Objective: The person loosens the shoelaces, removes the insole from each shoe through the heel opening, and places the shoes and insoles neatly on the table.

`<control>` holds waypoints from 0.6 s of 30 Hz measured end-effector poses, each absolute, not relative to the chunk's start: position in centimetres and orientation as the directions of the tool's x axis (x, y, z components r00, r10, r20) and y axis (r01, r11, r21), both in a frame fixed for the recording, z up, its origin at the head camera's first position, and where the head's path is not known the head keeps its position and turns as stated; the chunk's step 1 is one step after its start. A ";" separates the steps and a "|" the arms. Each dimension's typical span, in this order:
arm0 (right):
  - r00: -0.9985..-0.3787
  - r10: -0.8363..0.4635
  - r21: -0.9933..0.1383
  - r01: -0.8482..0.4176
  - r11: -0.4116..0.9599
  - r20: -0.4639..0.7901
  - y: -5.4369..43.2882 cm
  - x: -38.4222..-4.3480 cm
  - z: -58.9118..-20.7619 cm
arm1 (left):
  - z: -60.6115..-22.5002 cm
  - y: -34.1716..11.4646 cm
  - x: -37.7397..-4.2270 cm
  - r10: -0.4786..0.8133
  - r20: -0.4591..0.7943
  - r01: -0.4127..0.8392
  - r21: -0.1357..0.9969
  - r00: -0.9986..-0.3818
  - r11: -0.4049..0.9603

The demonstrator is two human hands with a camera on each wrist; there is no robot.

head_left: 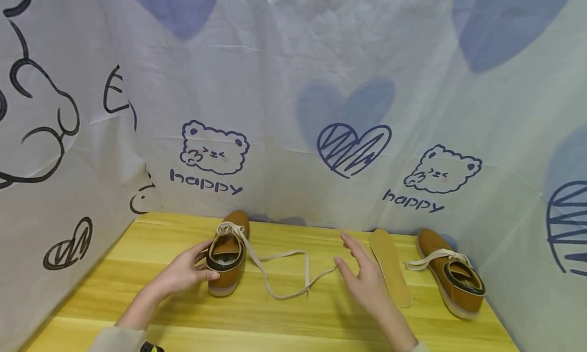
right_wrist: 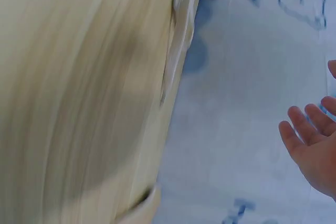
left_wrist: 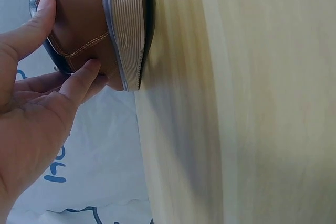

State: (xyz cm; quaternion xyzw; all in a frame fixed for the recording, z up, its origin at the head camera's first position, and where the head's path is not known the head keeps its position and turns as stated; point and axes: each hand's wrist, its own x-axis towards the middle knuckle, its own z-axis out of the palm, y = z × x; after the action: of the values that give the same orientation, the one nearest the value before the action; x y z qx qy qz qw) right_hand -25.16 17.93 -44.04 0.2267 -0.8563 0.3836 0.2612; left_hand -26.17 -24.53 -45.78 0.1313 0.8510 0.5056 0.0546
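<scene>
A brown lace-up shoe stands on the yellow wood-grain table, its toe toward the back curtain. My left hand grips it around the heel and collar, thumb on one side and fingers on the other; the left wrist view shows the brown heel and ribbed sole close up. From the shoe's bow a long pale shoelace trails right in a loose loop. My right hand hovers above the table near the lace's far stretch, fingers spread, holding nothing. Beside it lies a tan insole.
At the right end of the table rests the second brown shoe, its pale lace lying to the left. A white printed curtain closes off the back and both sides. Wood-grain table surface stretches in front of the lace.
</scene>
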 end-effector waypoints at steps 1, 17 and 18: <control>-0.758 -0.171 -0.520 -0.574 0.632 0.630 18.9 -25.2 -44.1 | -45.8 -24.5 -26.1 0.279 0.040 0.169 0.875 -0.959 0.453; -0.830 -0.064 -0.408 -0.338 0.848 0.555 35.1 -26.6 -44.8 | -45.6 -24.6 -26.0 0.298 0.045 0.184 0.869 -0.953 0.458; -0.832 -0.058 -0.398 -0.324 0.858 0.552 36.0 -26.7 -45.0 | -45.6 -24.5 -26.0 0.300 0.044 0.184 0.871 -0.953 0.456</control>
State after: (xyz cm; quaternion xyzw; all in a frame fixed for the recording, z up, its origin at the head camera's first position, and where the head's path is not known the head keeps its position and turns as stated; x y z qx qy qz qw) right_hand -26.71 36.05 -45.03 0.1033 -0.9250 0.2455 0.2711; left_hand -25.99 -24.51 -45.56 0.1421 0.8513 0.5018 0.0582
